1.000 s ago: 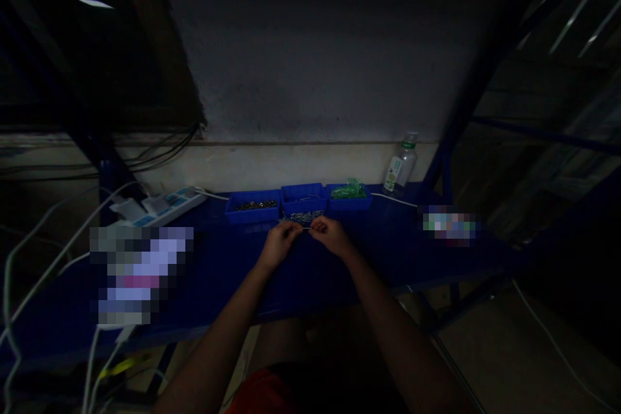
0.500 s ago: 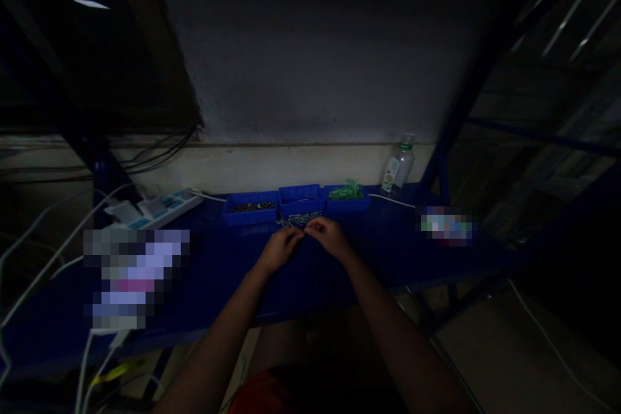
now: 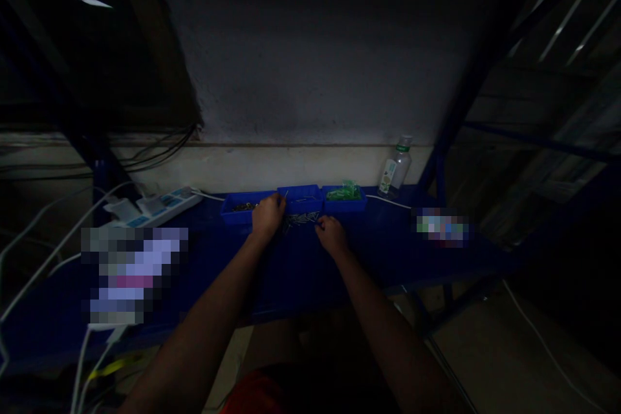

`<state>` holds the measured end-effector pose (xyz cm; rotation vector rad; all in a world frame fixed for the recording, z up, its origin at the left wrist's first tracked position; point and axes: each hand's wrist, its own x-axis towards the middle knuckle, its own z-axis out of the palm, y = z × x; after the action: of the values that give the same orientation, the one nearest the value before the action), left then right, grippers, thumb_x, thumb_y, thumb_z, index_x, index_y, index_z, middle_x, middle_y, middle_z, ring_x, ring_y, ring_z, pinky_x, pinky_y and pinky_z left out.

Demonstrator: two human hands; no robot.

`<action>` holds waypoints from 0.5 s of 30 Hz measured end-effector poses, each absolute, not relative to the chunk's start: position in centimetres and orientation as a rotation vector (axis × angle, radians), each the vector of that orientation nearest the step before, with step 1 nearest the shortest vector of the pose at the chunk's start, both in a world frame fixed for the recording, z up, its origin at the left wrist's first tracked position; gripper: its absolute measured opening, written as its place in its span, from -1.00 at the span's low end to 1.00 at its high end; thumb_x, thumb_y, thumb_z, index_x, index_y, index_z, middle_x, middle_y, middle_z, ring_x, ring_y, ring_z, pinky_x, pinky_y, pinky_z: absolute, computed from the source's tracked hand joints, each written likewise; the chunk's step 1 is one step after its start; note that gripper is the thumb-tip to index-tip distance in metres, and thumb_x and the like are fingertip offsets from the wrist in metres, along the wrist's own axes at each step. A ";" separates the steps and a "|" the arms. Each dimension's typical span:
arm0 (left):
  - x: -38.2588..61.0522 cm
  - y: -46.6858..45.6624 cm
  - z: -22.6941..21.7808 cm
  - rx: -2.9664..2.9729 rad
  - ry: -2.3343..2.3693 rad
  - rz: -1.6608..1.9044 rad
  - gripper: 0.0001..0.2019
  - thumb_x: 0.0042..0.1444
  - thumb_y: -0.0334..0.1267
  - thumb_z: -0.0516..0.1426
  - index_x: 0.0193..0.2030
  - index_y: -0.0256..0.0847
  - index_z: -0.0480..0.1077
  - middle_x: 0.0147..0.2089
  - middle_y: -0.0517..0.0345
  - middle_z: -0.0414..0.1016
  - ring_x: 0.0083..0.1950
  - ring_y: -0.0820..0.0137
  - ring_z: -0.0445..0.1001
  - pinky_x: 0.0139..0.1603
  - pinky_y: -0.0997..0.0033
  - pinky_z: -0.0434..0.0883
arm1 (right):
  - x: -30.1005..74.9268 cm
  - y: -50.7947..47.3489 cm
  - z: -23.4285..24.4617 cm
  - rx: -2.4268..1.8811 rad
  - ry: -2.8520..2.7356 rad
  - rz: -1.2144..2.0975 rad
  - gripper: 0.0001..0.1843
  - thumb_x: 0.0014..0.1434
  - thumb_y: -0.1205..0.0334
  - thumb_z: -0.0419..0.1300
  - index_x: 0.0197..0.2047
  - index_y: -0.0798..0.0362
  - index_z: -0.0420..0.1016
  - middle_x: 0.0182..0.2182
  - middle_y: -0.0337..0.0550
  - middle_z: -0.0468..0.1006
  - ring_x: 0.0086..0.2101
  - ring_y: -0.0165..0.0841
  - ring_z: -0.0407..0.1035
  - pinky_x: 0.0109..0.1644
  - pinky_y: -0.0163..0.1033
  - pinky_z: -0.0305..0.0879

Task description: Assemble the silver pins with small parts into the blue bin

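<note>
The scene is very dark. My left hand (image 3: 268, 215) is closed in a pinch on a thin metal pin and sits at the front edge of the left blue bin (image 3: 236, 213). My right hand (image 3: 330, 233) rests on the blue bench (image 3: 369, 252) with its fingers curled at the edge of a small heap of thin metal pins (image 3: 301, 218). That heap lies just in front of the middle blue bin (image 3: 301, 196). What the right fingers hold is too small to make out.
A third blue bin (image 3: 345, 198) holds green parts. A clear plastic bottle (image 3: 393, 172) stands at the back right by a blue shelf post. A white power strip (image 3: 155, 202) with cables lies at the back left. Blurred patches cover items left and right.
My hands were together in front of the middle bin. The left hand has moved up and left to the left bin with a pin; the right hand stayed by the heap.
</note>
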<state>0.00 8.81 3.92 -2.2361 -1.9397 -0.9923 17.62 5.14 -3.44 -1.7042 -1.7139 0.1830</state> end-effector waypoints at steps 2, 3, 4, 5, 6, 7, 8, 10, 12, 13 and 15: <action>0.4 9.1 4.5 -2.215 -1.942 -0.943 -0.58 0.09 0.01 -0.06 -0.14 -0.27 0.37 -0.27 -0.14 0.49 -0.26 0.21 0.45 -0.25 0.35 0.29 | 17.4 5.1 -3.3 -1.744 -1.739 0.146 -0.77 0.09 0.18 0.07 -0.17 0.05 0.37 -0.29 -0.05 0.39 -0.27 -0.31 0.27 -0.18 -0.25 0.13; 0.6 8.9 4.5 -2.223 -1.926 -0.920 -0.56 0.09 0.02 -0.07 -0.09 -0.27 0.35 -0.25 -0.13 0.49 -0.25 0.21 0.45 -0.24 0.34 0.29 | 17.3 5.0 -3.2 -1.755 -1.769 0.119 -0.75 0.10 0.16 0.07 -0.14 0.03 0.35 -0.27 -0.05 0.39 -0.25 -0.31 0.27 -0.18 -0.26 0.13; 0.6 8.4 4.5 -2.241 -1.905 -0.895 -0.55 0.10 0.02 -0.09 -0.04 -0.26 0.32 -0.24 -0.12 0.48 -0.23 0.21 0.45 -0.23 0.34 0.29 | 17.3 4.9 -3.1 -1.763 -1.797 0.087 -0.73 0.11 0.15 0.06 -0.10 0.01 0.34 -0.24 -0.05 0.38 -0.22 -0.32 0.27 -0.16 -0.27 0.12; 0.5 7.8 4.3 -2.268 -1.886 -0.863 -0.55 0.11 0.01 -0.10 -0.01 -0.24 0.30 -0.24 -0.09 0.48 -0.23 0.22 0.44 -0.23 0.35 0.29 | 17.2 4.8 -2.9 -1.789 -1.816 0.068 -0.72 0.12 0.14 0.05 -0.09 -0.01 0.33 -0.22 -0.07 0.38 -0.20 -0.33 0.26 -0.15 -0.28 0.12; 0.4 7.1 4.0 -2.304 -1.873 -0.819 -0.57 0.12 0.00 -0.11 -0.01 -0.21 0.29 -0.24 -0.05 0.49 -0.23 0.24 0.44 -0.23 0.36 0.29 | 17.1 4.7 -2.8 -1.813 -1.835 0.053 -0.72 0.13 0.13 0.04 -0.08 -0.02 0.33 -0.21 -0.08 0.38 -0.18 -0.34 0.26 -0.14 -0.29 0.12; 0.1 6.2 3.6 -2.334 -1.872 -0.774 -0.60 0.13 -0.01 -0.11 -0.04 -0.17 0.31 -0.25 -0.01 0.49 -0.23 0.25 0.44 -0.24 0.37 0.29 | 17.1 4.7 -2.7 -1.834 -1.853 0.041 -0.73 0.14 0.12 0.03 -0.09 -0.02 0.34 -0.21 -0.10 0.38 -0.17 -0.34 0.26 -0.14 -0.29 0.11; -0.2 5.4 3.2 -2.367 -1.877 -0.729 -0.63 0.13 -0.02 -0.11 -0.07 -0.15 0.33 -0.25 0.02 0.49 -0.23 0.26 0.44 -0.25 0.38 0.29 | 17.0 4.6 -2.6 -1.853 -1.863 0.030 -0.73 0.15 0.11 0.02 -0.10 -0.02 0.34 -0.20 -0.10 0.38 -0.17 -0.35 0.26 -0.14 -0.30 0.12; -0.7 3.9 2.1 -2.429 -1.891 -0.677 -0.68 0.14 -0.06 -0.11 -0.12 -0.12 0.35 -0.23 0.06 0.48 -0.23 0.28 0.44 -0.27 0.41 0.28 | 16.9 4.7 -2.4 -1.874 -1.867 0.012 -0.74 0.16 0.10 0.00 -0.13 -0.02 0.36 -0.21 -0.12 0.39 -0.19 -0.35 0.28 -0.16 -0.30 0.13; -1.0 2.7 1.1 -2.506 -1.881 -0.660 -0.72 0.14 -0.12 -0.10 -0.15 -0.11 0.35 -0.21 0.08 0.48 -0.22 0.31 0.44 -0.29 0.44 0.27 | 16.9 5.0 -2.4 -1.889 -1.860 0.025 -0.76 0.17 0.09 -0.01 -0.17 -0.02 0.37 -0.25 -0.13 0.41 -0.22 -0.35 0.30 -0.21 -0.31 0.14; -1.1 2.3 0.6 -2.545 -1.860 -0.655 -0.74 0.14 -0.14 -0.09 -0.17 -0.11 0.36 -0.20 0.10 0.47 -0.23 0.32 0.44 -0.29 0.45 0.27 | 16.9 5.1 -2.4 -1.891 -1.856 0.037 -0.77 0.17 0.10 -0.01 -0.19 -0.01 0.37 -0.27 -0.13 0.42 -0.24 -0.35 0.31 -0.23 -0.32 0.15; -1.1 1.8 0.0 -2.625 -1.780 -0.671 -0.77 0.12 -0.18 -0.07 -0.17 -0.10 0.35 -0.18 0.12 0.46 -0.22 0.34 0.43 -0.28 0.45 0.27 | 16.9 5.4 -2.5 -1.876 -1.846 0.046 -0.79 0.17 0.12 -0.01 -0.21 -0.01 0.37 -0.28 -0.13 0.43 -0.25 -0.36 0.32 -0.25 -0.32 0.15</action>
<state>-1.07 1.76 0.04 -2.6247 -1.7800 -0.6714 16.89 5.41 -2.52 -1.8758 -1.8460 0.0464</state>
